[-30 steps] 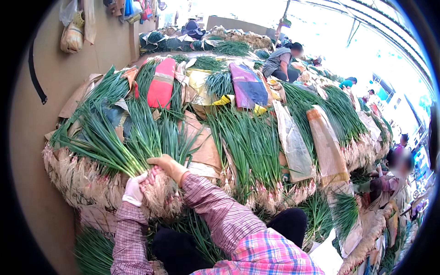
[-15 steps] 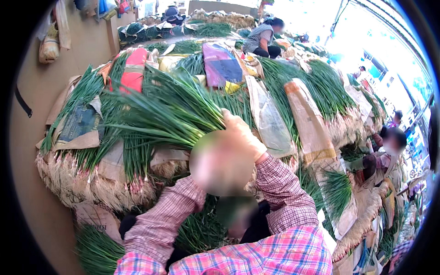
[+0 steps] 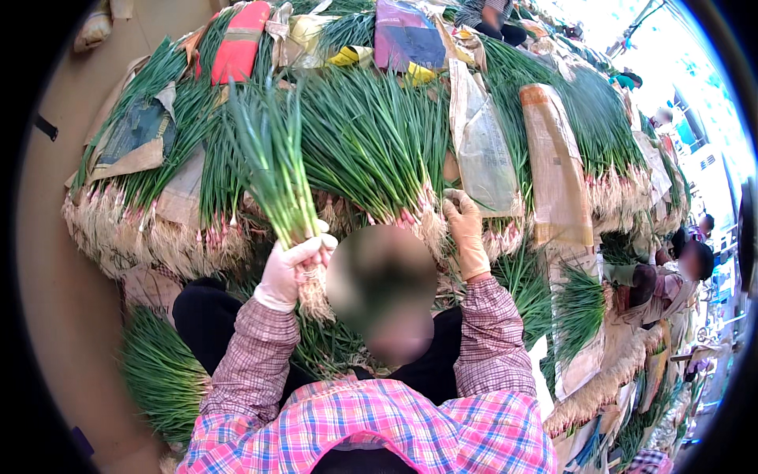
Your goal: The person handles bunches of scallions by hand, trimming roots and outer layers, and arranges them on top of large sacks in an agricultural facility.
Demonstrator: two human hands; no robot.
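My left hand (image 3: pixel 294 270), in a white glove, is closed round a small bunch of spring onions (image 3: pixel 278 170). Its leaves point up and away, and the pale roots hang below my fist. To the right, my right hand (image 3: pixel 466 229) wears a tan glove and has its fingers loosely bent, with nothing seen in its grip. Its fingertips are beside the root end of a larger spread of spring onions (image 3: pixel 371 150) lying on the pile, roots toward me. A blurred round patch hides the area between my hands.
More rooted spring onions (image 3: pixel 170 229) line the pile's left. Sacking lies among them: a red piece (image 3: pixel 241 43), a purple one (image 3: pixel 404 35), a clear plastic one (image 3: pixel 483 150) and a tan one (image 3: pixel 555 166). A loose bunch (image 3: pixel 162 371) rests at lower left. A co-worker (image 3: pixel 671 280) sits at right.
Both hands were together on one big bunch above the pile. Now most onions lie spread on it; my left hand has moved left with a smaller bunch, my right is apart. The view has tilted down.
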